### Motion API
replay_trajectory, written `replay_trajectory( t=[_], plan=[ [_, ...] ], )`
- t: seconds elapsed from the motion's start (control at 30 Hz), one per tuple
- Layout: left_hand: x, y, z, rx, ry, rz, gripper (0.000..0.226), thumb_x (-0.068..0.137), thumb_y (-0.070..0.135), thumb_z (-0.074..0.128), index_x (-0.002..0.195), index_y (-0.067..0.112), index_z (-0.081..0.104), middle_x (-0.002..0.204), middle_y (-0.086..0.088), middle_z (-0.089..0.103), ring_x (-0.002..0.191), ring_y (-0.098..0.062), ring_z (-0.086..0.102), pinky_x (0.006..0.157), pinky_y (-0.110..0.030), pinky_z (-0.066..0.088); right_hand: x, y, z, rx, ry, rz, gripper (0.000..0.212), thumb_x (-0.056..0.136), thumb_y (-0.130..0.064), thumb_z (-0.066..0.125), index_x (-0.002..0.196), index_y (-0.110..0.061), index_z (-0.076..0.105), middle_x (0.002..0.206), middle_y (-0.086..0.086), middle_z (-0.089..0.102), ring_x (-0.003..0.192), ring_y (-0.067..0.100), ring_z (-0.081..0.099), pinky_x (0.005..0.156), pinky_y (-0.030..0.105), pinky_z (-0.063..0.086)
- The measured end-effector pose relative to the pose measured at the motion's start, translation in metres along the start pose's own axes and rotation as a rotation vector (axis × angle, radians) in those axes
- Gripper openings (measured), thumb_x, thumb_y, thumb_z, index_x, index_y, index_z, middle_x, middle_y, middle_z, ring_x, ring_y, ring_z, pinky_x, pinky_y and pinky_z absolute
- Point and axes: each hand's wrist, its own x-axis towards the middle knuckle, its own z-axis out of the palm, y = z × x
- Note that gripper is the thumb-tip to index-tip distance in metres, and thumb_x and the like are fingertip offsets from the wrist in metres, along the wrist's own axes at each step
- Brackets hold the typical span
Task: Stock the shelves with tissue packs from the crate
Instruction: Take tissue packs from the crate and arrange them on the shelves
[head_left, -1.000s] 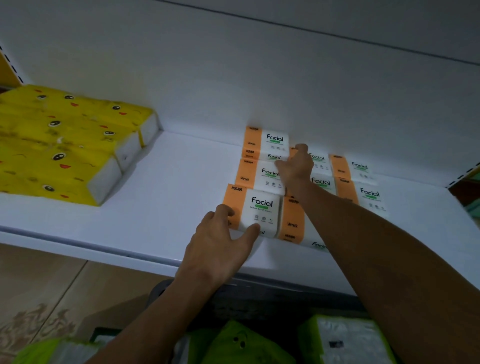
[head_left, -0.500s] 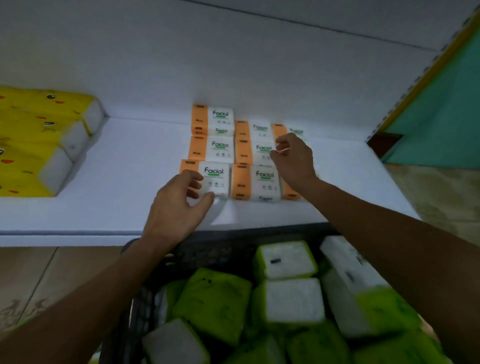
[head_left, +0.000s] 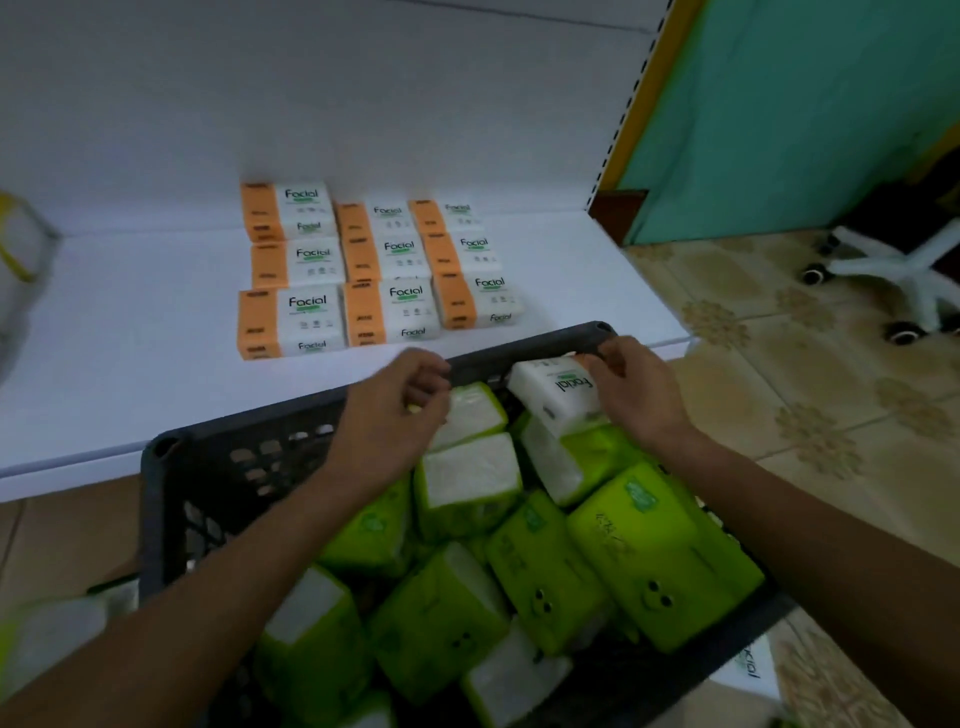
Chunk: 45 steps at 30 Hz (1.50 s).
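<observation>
**Q:** What fills the upper middle of the frame?
**A:** A white shelf (head_left: 130, 364) with nine orange packs (head_left: 387, 260) lying in three rows of three, each printed "Facial".

**Q:** And below that?
**A:** A dark crate (head_left: 171, 493) takes up the lower half. It is heaped with green packs (head_left: 545, 561), and its far rim sits just under the orange ones.

**Q:** What are the hands doing?
**A:** At centre right, the right hand (head_left: 641, 397) has its fingers curled round a white pack (head_left: 553, 397). That pack is tilted on the green ones by the far rim. At centre, the left hand (head_left: 389, 421) is curled over a green pack, but I cannot tell whether it grips.

**Q:** Anything else?
**A:** A tiled floor (head_left: 779, 364) and a white chair base (head_left: 904, 270) at the right edge.
</observation>
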Motion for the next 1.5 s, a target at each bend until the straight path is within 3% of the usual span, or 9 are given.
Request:
replay_trajectory(
  t=[0.17, 0.3, 0.4, 0.53, 0.67, 0.83, 0.97, 1.1, 1.5],
  plan=[
    [-0.017, -0.003, 0.050, -0.096, -0.151, -0.202, 0.027, 0.085, 0.015, 0.064, 0.110, 0.019, 0.054, 0.100, 0.001, 0.059, 0.075, 0.000, 0.054, 0.056, -0.003, 0.042, -0.018, 0.008, -0.001, -0.004, -0.073, -0.025, 0.023, 0.093, -0.027, 0.053, 0.103, -0.012, 0.066, 0.100, 0.007, 0.068, 0.089, 0.020, 0.060, 0.079, 0.031, 0.046],
    [-0.014, 0.000, 0.061, -0.173, -0.119, -0.292, 0.044, 0.083, 0.027, 0.066, 0.124, 0.019, 0.050, 0.116, -0.001, 0.061, 0.086, -0.011, 0.059, 0.074, -0.021, 0.050, -0.012, 0.009, -0.002, -0.057, -0.117, -0.076, 0.026, 0.086, -0.025, 0.061, 0.112, -0.021, 0.062, 0.112, 0.002, 0.061, 0.104, 0.023, 0.053, 0.089, 0.036, 0.044],
    [-0.012, 0.006, 0.063, -0.167, -0.094, -0.224, 0.060, 0.079, 0.024, 0.072, 0.131, 0.020, 0.043, 0.114, 0.008, 0.053, 0.099, -0.012, 0.059, 0.069, -0.008, 0.046, -0.015, 0.013, 0.002, 0.167, -0.242, 0.005, 0.017, 0.087, -0.027, 0.060, 0.104, -0.027, 0.062, 0.115, 0.003, 0.063, 0.103, 0.020, 0.058, 0.090, 0.035, 0.047],
    [-0.014, 0.005, 0.057, -0.141, -0.002, -0.012, 0.066, 0.075, 0.020, 0.075, 0.131, 0.022, 0.040, 0.125, 0.007, 0.051, 0.105, -0.014, 0.056, 0.075, -0.016, 0.051, -0.026, 0.006, -0.011, 0.473, -0.140, -0.103, 0.033, 0.079, -0.018, 0.073, 0.108, -0.027, 0.062, 0.117, -0.001, 0.058, 0.094, 0.002, 0.057, 0.073, 0.011, 0.048],
    [-0.002, 0.011, 0.036, -0.183, 0.065, 0.084, 0.054, 0.083, 0.022, 0.067, 0.129, 0.025, 0.041, 0.125, 0.004, 0.054, 0.090, -0.009, 0.060, 0.065, -0.011, 0.048, -0.024, -0.012, -0.016, 0.582, -0.196, -0.193, 0.057, 0.069, 0.001, 0.076, 0.114, -0.030, 0.057, 0.123, 0.003, 0.053, 0.100, 0.003, 0.057, 0.081, 0.021, 0.053],
    [0.018, 0.011, -0.012, -0.049, 0.095, 0.103, 0.056, 0.083, 0.028, 0.066, 0.132, 0.024, 0.040, 0.115, 0.013, 0.051, 0.084, -0.005, 0.059, 0.060, -0.012, 0.049, -0.012, -0.047, 0.009, 0.537, -0.136, -0.248, 0.059, 0.071, -0.007, 0.077, 0.125, -0.022, 0.057, 0.103, -0.007, 0.061, 0.080, -0.008, 0.059, 0.071, 0.011, 0.050],
    [0.023, -0.018, -0.057, 0.138, 0.140, 0.062, 0.054, 0.077, 0.030, 0.072, 0.124, 0.026, 0.046, 0.111, 0.011, 0.054, 0.090, -0.006, 0.056, 0.072, -0.014, 0.045, 0.004, -0.080, 0.046, 0.523, -0.129, -0.250, 0.057, 0.071, -0.019, 0.079, 0.124, -0.029, 0.058, 0.119, -0.006, 0.060, 0.110, 0.010, 0.057, 0.095, 0.030, 0.050],
    [0.023, -0.052, -0.092, 0.326, 0.153, 0.024, 0.048, 0.072, 0.027, 0.077, 0.115, 0.021, 0.055, 0.107, 0.004, 0.060, 0.091, -0.011, 0.058, 0.083, -0.032, 0.049, 0.030, -0.115, 0.084, 0.534, -0.145, -0.239, 0.057, 0.076, -0.014, 0.075, 0.129, -0.020, 0.054, 0.119, -0.008, 0.055, 0.105, 0.002, 0.049, 0.083, 0.002, 0.040],
    [0.039, -0.063, -0.088, 0.341, 0.132, -0.269, 0.041, 0.077, 0.057, 0.060, 0.110, 0.034, 0.052, 0.111, 0.015, 0.054, 0.094, -0.006, 0.056, 0.083, -0.031, 0.046, 0.110, -0.173, 0.187, 0.285, -0.232, -0.250, 0.057, 0.080, -0.023, 0.069, 0.134, -0.023, 0.049, 0.120, -0.002, 0.061, 0.106, 0.012, 0.053, 0.099, 0.036, 0.044]
  ],
)
